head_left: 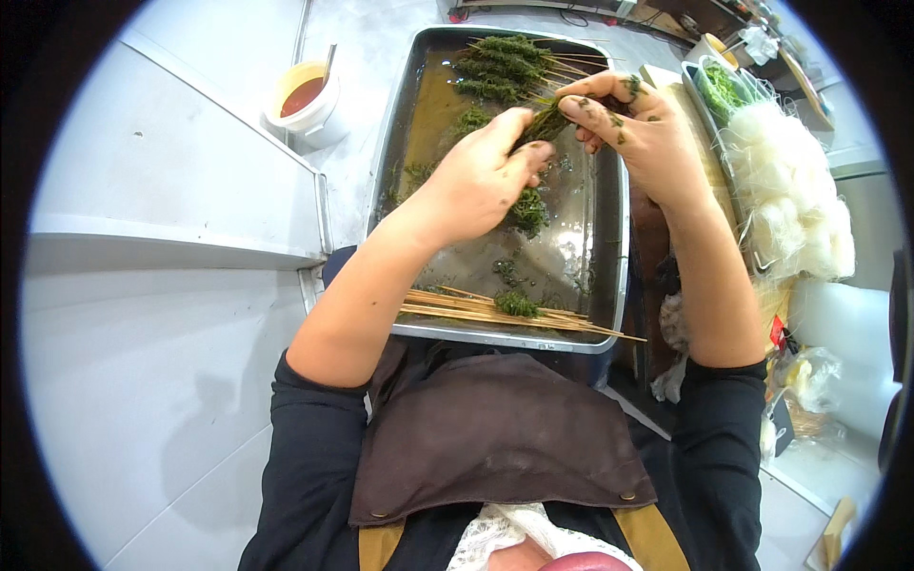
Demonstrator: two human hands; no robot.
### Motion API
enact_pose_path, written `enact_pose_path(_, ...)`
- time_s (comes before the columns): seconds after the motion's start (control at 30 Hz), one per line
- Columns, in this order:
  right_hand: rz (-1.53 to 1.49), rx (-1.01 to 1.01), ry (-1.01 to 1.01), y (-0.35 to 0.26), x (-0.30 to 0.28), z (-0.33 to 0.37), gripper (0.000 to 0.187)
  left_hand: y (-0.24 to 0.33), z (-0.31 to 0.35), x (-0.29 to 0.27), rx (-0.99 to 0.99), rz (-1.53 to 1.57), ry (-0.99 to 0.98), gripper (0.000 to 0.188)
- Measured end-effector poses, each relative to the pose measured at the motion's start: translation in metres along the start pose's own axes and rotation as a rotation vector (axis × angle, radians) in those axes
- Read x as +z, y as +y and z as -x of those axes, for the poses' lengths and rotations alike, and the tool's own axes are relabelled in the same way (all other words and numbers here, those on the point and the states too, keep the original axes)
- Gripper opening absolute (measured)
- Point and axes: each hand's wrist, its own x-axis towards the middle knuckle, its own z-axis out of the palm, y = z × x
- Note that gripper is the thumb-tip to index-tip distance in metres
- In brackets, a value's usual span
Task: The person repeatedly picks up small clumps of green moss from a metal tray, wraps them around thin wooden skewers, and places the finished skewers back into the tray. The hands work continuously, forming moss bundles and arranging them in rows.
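Over a metal tray (609, 257) I hold a skewer of dark green leafy strands (546, 122) between both hands. My left hand (481, 176), slightly blurred, has its fingers closed around the lower part of the greens. At the upper end my right hand (643, 133) pinches the skewer, with bits of green stuck to its fingers. Behind my hands, finished-looking green skewers (500, 67) lie side by side at the tray's far end. Bare wooden skewers (457, 306) rest along its near edge, with a small clump of greens (517, 304) on them.
Loose greens (526, 211) lie in the wet tray. Left of it stands a white bucket (309, 100) of reddish liquid with a metal handle sticking out. To the right are a container of bright green leaves (721, 90) and a heap of white thin noodles (785, 181). A white cabinet (181, 143) borders the left.
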Motion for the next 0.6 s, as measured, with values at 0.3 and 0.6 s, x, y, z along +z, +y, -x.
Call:
enact_pose_path(0.3, -0.366, -0.150, 0.226, 0.037, 0.074, 0.029, 0.016, -0.018, 0.013, 0.022, 0.041, 0.956, 0.328, 0.029)
enact_pose_path(0.6, 0.567, -0.437, 0.421, 0.059, 0.096, 0.039, 0.021, -0.023, 0.021, 0.030, -0.136, 1.243, 0.332, 0.028)
